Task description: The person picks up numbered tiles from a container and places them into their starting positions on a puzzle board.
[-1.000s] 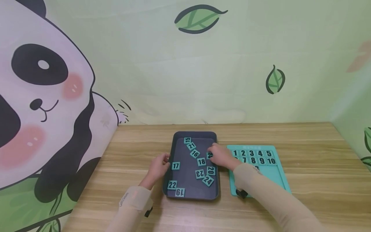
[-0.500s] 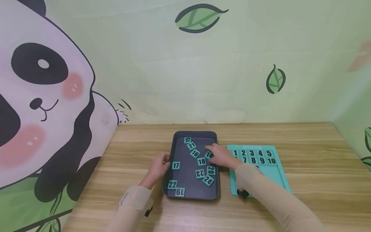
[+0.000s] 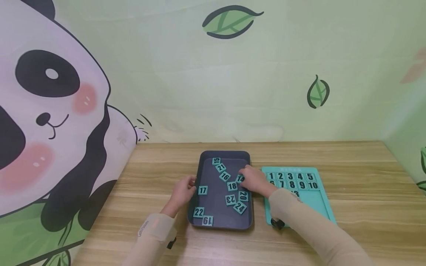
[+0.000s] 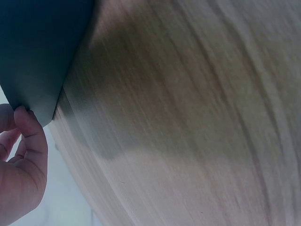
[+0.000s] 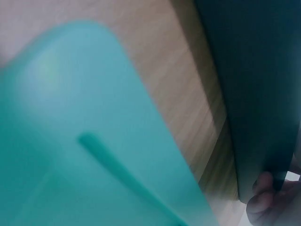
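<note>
Head view: half a second ago, from my far-off seat, I saw the finger and thumb of the right hand (image 3: 257, 180) wider apart. Now they have come in close, and I see them pinching the small square turquoise tile with a black 14 (image 3: 240, 178), hiding some of it. That tile is at about two o'clock inside the long dark blue tray (image 3: 213, 204) with round corners. I can't tell if it is lifted off the tray's floor. For the work, I think this means the 14 has a grip on it but is not on the board yet.

The flat turquoise board (image 3: 316, 201), which looks like plastic, lies on the wooden bench (image 3: 359, 177) at three o'clock from the tray. I can see black numbers in its top rows, but the long beige sleeve (image 3: 289, 210) hides part of it.

The left hand (image 3: 181, 190) has not really moved. It is at the tray's nine o'clock side, fingers bent, and the left wrist view shows me finger and thumb pinching the tray's edge.
</note>
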